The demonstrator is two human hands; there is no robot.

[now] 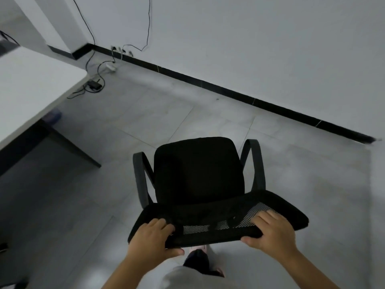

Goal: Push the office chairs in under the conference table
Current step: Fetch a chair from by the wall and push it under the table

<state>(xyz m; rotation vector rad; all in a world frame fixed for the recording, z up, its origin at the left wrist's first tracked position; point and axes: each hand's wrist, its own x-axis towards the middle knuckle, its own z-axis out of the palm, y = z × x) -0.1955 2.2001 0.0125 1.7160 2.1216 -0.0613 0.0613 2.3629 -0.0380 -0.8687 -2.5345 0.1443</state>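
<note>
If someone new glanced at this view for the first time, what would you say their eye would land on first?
The black office chair in the lower middle stands out first, with the left hand and right hand both gripping the top of its mesh backrest. Next comes the white conference table at the left edge, apart from the chair. Loose cables trail over the floor by the far wall.

One office chair (199, 174), one conference table (31, 88), two hands, left (153, 239) and right (270, 232), two armrests (140, 180)
</note>
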